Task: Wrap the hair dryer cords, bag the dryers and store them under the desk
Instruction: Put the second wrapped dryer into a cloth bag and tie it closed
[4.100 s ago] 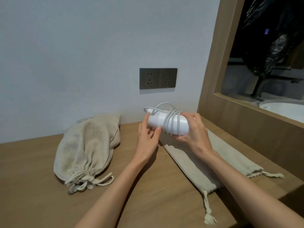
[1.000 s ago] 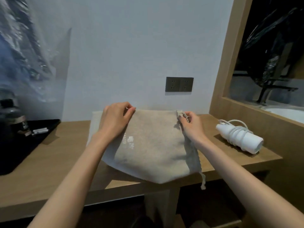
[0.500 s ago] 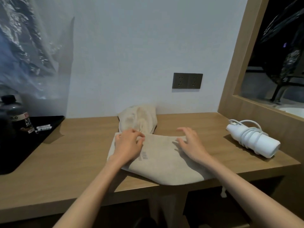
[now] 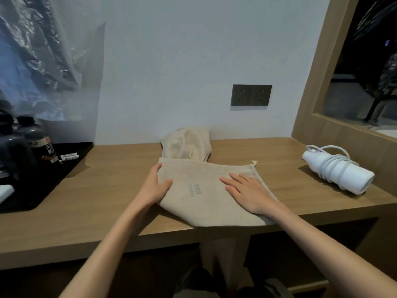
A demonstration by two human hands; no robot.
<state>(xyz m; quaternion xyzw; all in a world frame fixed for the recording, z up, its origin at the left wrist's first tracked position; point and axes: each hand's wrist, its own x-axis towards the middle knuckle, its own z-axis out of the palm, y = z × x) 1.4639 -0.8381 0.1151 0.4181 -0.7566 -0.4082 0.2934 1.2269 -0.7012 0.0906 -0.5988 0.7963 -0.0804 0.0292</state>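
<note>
Flattened since half a second before, the drawstring bag (image 4: 204, 203) was pressed on the counter (image 4: 96, 201) by left grip (image 4: 153, 188) and right grip (image 4: 247, 192), both spread open; the cord-wrapped hair dryer (image 4: 339, 173) lay unbagged, well apart

Flat beige cloth drawstring bag (image 4: 199, 190) at the front edge of the wooden table (image 4: 103, 201).
Left hand (image 4: 154, 186) on its left edge, right hand (image 4: 247, 191) on its right half; a stuffed beige cloth bag (image 4: 187, 144) just behind, touching; a white cord-wrapped hair dryer (image 4: 337, 171) well to the right; a black tray (image 4: 43, 181) at far left.
</note>
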